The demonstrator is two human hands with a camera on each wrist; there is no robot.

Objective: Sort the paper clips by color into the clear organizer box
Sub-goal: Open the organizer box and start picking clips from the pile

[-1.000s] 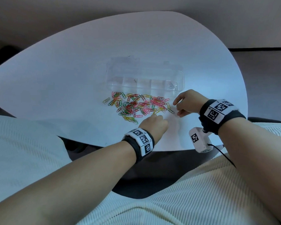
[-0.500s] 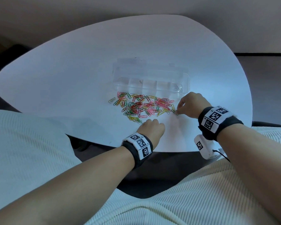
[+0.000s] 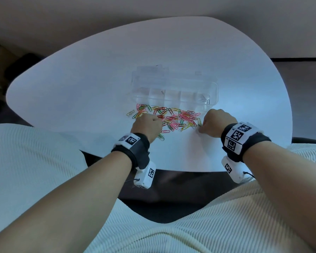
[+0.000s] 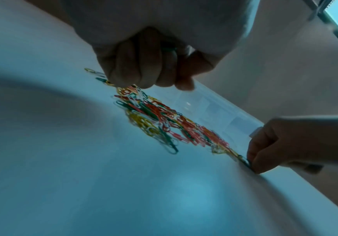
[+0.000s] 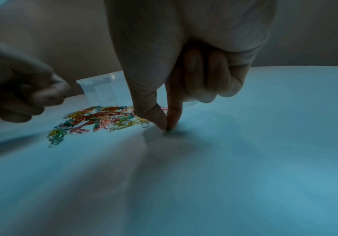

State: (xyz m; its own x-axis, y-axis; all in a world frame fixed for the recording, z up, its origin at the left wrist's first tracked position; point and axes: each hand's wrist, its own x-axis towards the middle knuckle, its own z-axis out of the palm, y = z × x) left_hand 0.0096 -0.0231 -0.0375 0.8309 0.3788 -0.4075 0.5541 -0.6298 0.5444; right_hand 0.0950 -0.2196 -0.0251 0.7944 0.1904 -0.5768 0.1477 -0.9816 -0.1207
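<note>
Barely started: nearly all the paper clips (image 3: 169, 118) still lie in one mixed pile of red, pink, green and yellow on the table (image 3: 80, 84), just in front of the clear organizer box (image 3: 212, 96). Box sits open, its row of compartments looks almost bare; a thin something shows in a couple of them, too faint to call. Right hand (image 3: 218, 123) at the pile's right edge, thumb and forefinger pressed together on the table, pinching a green clip (image 4: 245, 161) at its end. Left hand (image 3: 147, 126) over the pile's left-front part, fingers curled into a loose fist; a bit of green shows between them in the left wrist view, probably a clip, not sure. Judgement: sorting is at the first picks, whole pile left to split by color and drop into separate compartments.
</note>
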